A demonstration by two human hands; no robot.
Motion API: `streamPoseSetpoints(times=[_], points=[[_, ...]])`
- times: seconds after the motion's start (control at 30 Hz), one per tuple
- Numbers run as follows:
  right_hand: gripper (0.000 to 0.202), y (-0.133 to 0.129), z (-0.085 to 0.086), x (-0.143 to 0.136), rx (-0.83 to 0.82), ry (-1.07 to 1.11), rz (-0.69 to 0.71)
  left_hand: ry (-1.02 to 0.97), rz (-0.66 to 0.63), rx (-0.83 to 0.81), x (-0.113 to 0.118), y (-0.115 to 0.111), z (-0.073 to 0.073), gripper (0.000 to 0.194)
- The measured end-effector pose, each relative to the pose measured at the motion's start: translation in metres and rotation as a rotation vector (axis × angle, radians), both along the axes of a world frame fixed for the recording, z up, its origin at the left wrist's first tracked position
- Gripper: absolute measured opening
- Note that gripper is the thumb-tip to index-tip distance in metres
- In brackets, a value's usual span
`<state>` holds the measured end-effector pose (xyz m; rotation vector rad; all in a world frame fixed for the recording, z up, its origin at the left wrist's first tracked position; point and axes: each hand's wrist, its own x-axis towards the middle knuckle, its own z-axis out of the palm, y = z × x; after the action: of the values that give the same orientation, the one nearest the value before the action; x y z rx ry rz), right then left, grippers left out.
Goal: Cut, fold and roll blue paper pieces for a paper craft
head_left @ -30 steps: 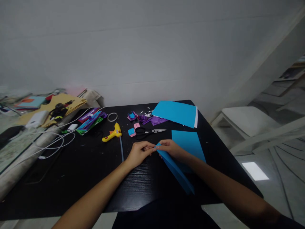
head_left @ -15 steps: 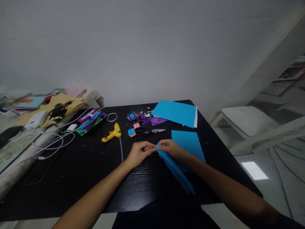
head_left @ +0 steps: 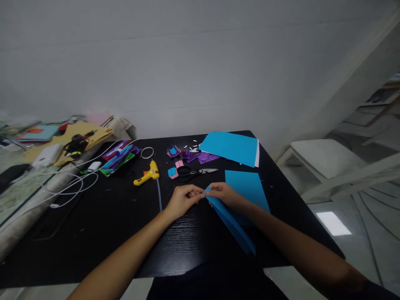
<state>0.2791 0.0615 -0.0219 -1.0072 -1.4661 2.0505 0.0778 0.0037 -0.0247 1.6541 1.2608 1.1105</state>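
Note:
A folded sheet of blue paper [head_left: 229, 223] slants down toward the table's front edge, its upper corner pinched between both hands. My left hand [head_left: 186, 201] is closed on that corner with thumb and fingertips. From the other side, my right hand [head_left: 225, 194] grips the same end, its fingers curled around the paper. A second blue sheet [head_left: 245, 185] lies flat, partly under my right forearm. Just beyond my hands rest black-handled scissors [head_left: 198, 171], blades pointing right.
A yellow glue gun [head_left: 148, 174] lies left of my hands, beside a tape ring [head_left: 147, 153]. Behind are purple paper scraps [head_left: 206, 157], small pink and blue pieces [head_left: 173, 172] and stacked blue sheets [head_left: 233, 146]. White cables [head_left: 81, 183] cross the left side. A white chair [head_left: 321, 158] stands right.
Almost nothing differs. Both hands keep their pinch on the folded blue paper in the same place; the view has shifted very slightly.

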Motion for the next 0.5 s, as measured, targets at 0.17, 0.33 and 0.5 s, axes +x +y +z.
streamPoseSetpoints(times=[0.17, 0.33, 0.5], points=[[0.035, -0.0011, 0.0025, 0.0005, 0.017, -0.02, 0.004, -0.005, 0.001, -0.006, 0.0005, 0.0001, 0.0001, 0.023], [0.032, -0.0012, 0.0028, 0.0004, 0.009, -0.017, -0.001, -0.007, 0.002, -0.015, -0.0001, -0.0003, 0.0002, 0.024], [0.032, -0.001, 0.0027, 0.0, 0.016, -0.016, -0.003, 0.004, 0.006, -0.011, -0.0004, -0.0005, -0.0004, 0.024]])
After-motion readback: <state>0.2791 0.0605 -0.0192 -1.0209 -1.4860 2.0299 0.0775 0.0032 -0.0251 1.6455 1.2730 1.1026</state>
